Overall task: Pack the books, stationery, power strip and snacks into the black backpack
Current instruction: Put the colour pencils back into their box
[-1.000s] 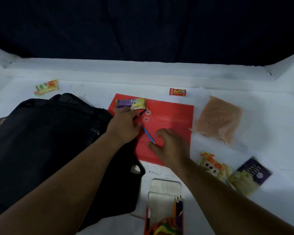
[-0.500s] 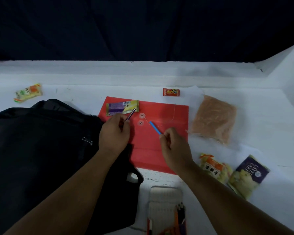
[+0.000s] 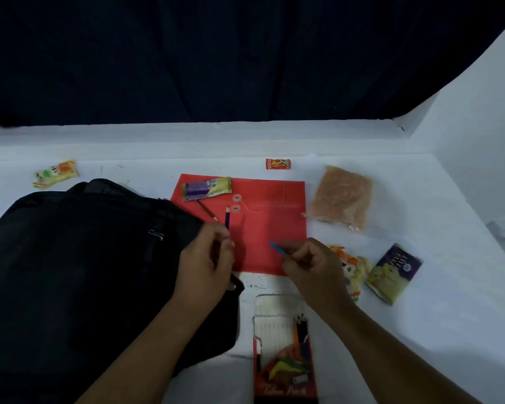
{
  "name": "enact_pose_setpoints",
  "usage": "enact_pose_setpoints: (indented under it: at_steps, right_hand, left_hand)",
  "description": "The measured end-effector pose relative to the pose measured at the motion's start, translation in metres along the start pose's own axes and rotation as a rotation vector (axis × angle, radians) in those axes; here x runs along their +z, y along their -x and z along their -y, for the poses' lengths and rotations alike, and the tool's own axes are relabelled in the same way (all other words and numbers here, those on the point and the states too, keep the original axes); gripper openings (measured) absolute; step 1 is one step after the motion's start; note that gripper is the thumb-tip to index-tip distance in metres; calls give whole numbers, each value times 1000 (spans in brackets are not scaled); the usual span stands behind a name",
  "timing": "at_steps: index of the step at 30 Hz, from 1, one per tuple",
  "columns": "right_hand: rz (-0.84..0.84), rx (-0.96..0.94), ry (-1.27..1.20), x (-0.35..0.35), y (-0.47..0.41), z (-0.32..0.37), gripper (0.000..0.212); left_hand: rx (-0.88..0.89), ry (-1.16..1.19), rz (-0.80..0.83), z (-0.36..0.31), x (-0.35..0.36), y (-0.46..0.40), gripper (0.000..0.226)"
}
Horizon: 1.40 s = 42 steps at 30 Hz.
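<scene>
Pencils occupy both hands: left hand (image 3: 206,266) pinches a slim dark-blue pencil (image 3: 227,217), right hand (image 3: 309,266) pinches a light-blue one (image 3: 277,248), over the flat red envelope (image 3: 271,228). Soft black backpack (image 3: 79,266) slumps along the bench's left edge.

Your left hand (image 3: 206,265) has lifted a dark blue pencil (image 3: 227,217), its tip now upright above your fingers. Your right hand (image 3: 309,265) has drawn back, pinching the light blue pencil (image 3: 277,248).

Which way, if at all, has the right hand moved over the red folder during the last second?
Yes. The right hand, pinching a light blue pencil, has pulled back toward the person, from mid-folder to the near edge of the red folder.
</scene>
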State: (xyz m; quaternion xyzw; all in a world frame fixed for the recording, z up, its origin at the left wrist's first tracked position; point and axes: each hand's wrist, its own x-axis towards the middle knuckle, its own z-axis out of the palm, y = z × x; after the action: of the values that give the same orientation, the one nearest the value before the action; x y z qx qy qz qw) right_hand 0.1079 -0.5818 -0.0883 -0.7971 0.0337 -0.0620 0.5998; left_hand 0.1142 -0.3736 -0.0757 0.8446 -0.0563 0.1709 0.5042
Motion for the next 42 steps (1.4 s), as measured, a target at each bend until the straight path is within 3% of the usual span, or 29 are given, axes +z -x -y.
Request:
enact_pose_setpoints:
  at_steps: [3,7,11,14,20,32,37,42]
  right_hand:
    - [-72,-32,-131,-9,24,-1,21]
    - [-90,12,-205,-15,49,-2,13]
    - [-49,26,-46,-17,66,-13,22]
    - [13,-24,117,-15,71,-23,27]
    - [132,-84,435,-19,77,-41,46]
    - [212,-97,461,-25,73,-43,52]
    - [250,-119,481,-28,72,-47,64]
    - [257,-157,465,-32,72,-50,40]
  left_hand:
    - [288,-214,148,-4,-1,39,29]
    - [266,-401,251,3,2,82,26]
    - [325,-640,302,13,4,104,42]
    - [369,-708,261,12,10,105,37]
    - [375,-751,235,14,13,107,37]
    - [355,-766,229,13,15,107,37]
    - [338,-777,245,14,15,107,38]
    - [348,-768,225,12,15,107,38]
